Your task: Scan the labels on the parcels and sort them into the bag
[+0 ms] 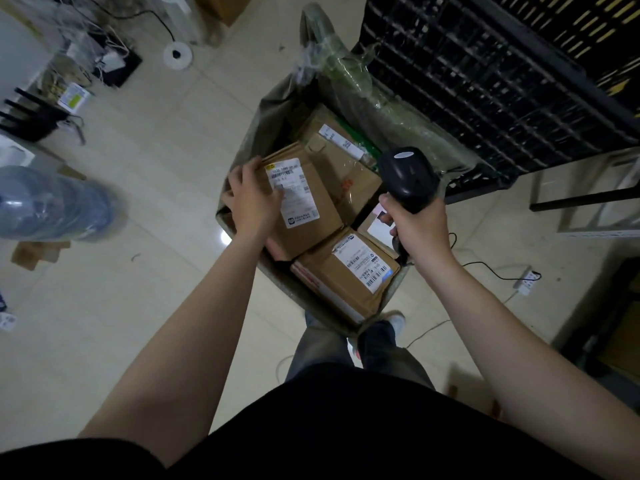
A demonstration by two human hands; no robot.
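1. fingers of the left hand [251, 199] gripped the parcel [311, 220] at its left edge, inside the bag [265, 123].
2. the right hand [419, 226] clutched the scanner [408, 178]; the parcel wanted settling flat, label up, before release.

A brown cardboard parcel [306, 220] lies under our left hand [251, 199], inside the translucent plastic bag [266, 112]. A black handheld scanner [408, 178] sits in our right hand [419, 226], beside it.

One bag [263, 112], at least four cardboard parcels [311, 220], one barcode scanner [408, 178], a left hand [251, 199] and right hand [417, 225], one water jug [52, 202], one crate [485, 81].
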